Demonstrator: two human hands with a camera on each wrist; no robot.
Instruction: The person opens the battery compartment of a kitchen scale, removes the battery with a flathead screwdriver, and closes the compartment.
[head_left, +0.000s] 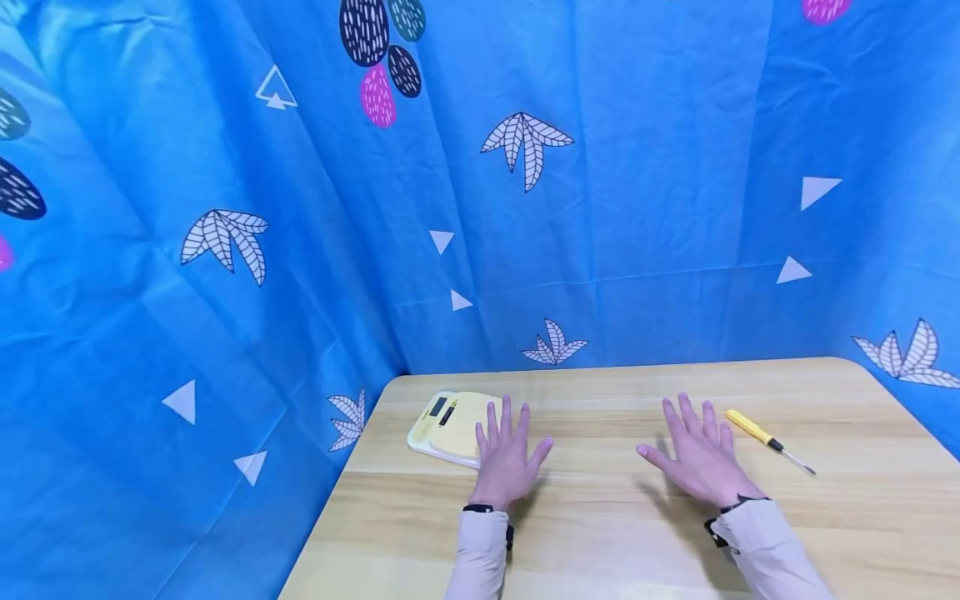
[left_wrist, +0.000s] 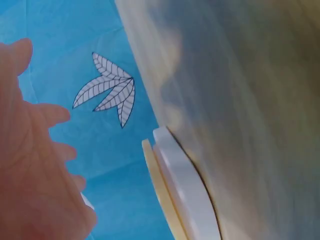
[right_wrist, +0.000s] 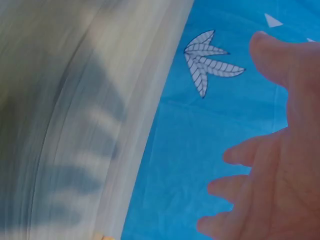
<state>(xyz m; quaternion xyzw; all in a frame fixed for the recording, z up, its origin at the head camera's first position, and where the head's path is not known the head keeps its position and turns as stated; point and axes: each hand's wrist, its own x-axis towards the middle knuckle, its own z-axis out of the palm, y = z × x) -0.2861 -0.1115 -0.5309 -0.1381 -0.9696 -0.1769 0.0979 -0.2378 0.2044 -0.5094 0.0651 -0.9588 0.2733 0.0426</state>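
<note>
A blue, leaf-printed curtain (head_left: 660, 208) hangs behind the pale wooden table (head_left: 592, 533).

The left hand (head_left: 506, 467) hides the right side of the scale (head_left: 465, 425). Its small marks are too tiny to read. The near side of the tabletop (head_left: 600, 517) is cut off. In the left wrist view, the scale is cut off too. In the right wrist view, a yellow bit (right_wrist: 107, 238) is too small to name.

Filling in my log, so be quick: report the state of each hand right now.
Left hand: open, fingers spread, holding nothing, near the kitchen scale.
Right hand: open, fingers spread, holding nothing, near the yellow-handled screwdriver.
</note>
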